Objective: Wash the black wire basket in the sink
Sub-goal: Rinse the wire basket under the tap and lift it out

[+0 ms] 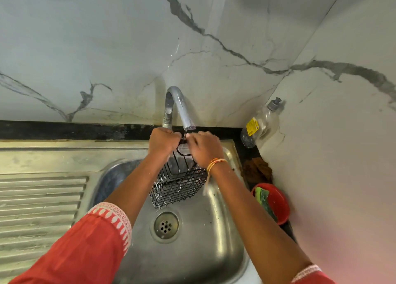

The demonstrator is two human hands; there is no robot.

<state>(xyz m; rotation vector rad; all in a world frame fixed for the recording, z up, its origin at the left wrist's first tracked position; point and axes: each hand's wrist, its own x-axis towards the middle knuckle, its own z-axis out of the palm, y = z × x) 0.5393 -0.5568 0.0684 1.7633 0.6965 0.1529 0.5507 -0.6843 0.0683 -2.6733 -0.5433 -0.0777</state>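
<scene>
The black wire basket [177, 185] hangs tilted over the steel sink [214, 236], its lower end above the drain [166, 225]. Flecks of white foam cling to its wires. My left hand [163, 140] grips the top of the basket at its hook loop, just under the chrome tap [179, 107]. My right hand [204, 147] holds the same top end from the right, fingers on the loop. A thin stream of water falls from the spout onto the loop between both hands.
A ribbed steel drainboard [40, 200] lies to the left. In the right corner stand a clear soap bottle [260, 126], a brown cloth [257, 170] and a red bowl [276, 202] holding a green scrub pad. Marble walls close the back and right.
</scene>
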